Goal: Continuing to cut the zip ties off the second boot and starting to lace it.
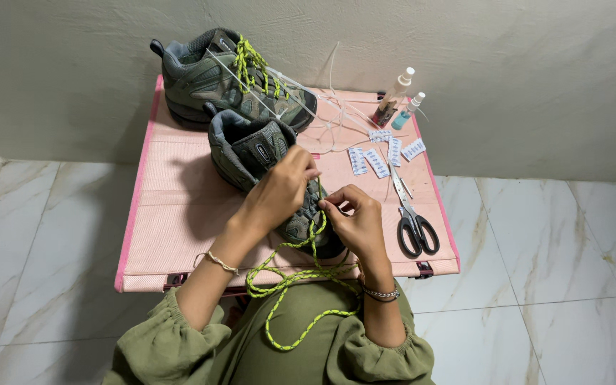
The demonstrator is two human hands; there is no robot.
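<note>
Left hand (279, 187): fingers curled, apparently pinching the neon-green braided shoelace (301, 274) at the grey-green hiking shoe (269, 171)
Right hand (356, 217): fingertips pinched on lace
Shoe: on pink folding table (172, 207)

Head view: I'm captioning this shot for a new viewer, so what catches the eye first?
The bright neon yellow-green woven shoelace, looping off the near edge of the pink fabric folding table onto the lap. Above it, the left hand and right hand pinch the lace over the grey-green suede hiking shoe. Black-handled steel scissors lie to the right.
</note>
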